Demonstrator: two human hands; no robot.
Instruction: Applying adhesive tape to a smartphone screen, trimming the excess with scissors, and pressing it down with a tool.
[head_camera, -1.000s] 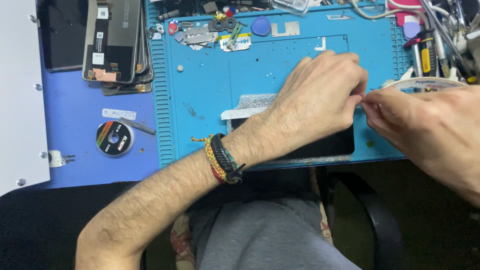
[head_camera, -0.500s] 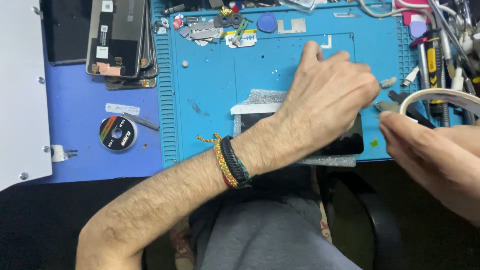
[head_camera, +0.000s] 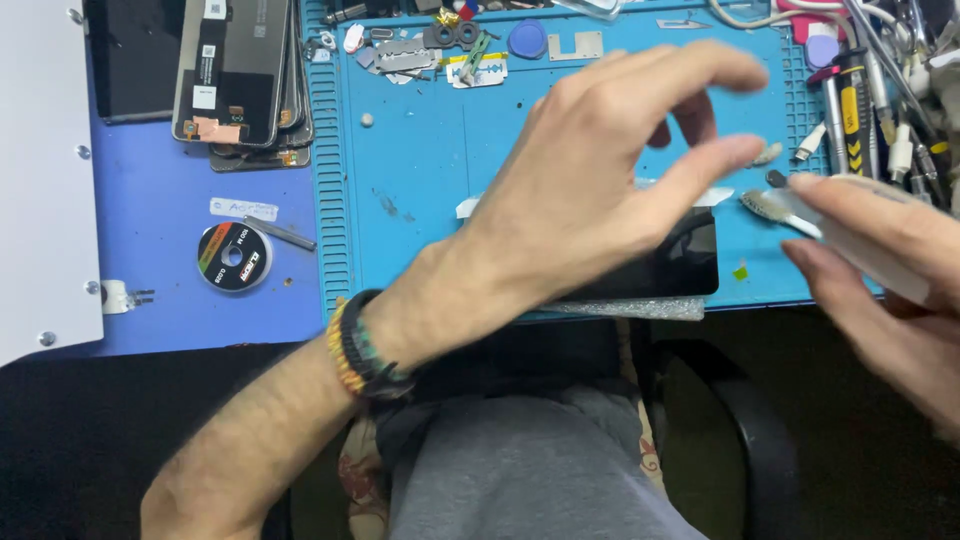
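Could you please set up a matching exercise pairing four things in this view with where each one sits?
Things:
1. dark phone
2. round tape roll
3. stack of phone screens
4. woven bracelets

Places:
A. on the left wrist
B. upper left, on the purple mat
C. under the left hand, on the blue mat's near edge
D. on the purple mat, below the stack

Pairs: 1-C, 2-D, 3-B, 4-A
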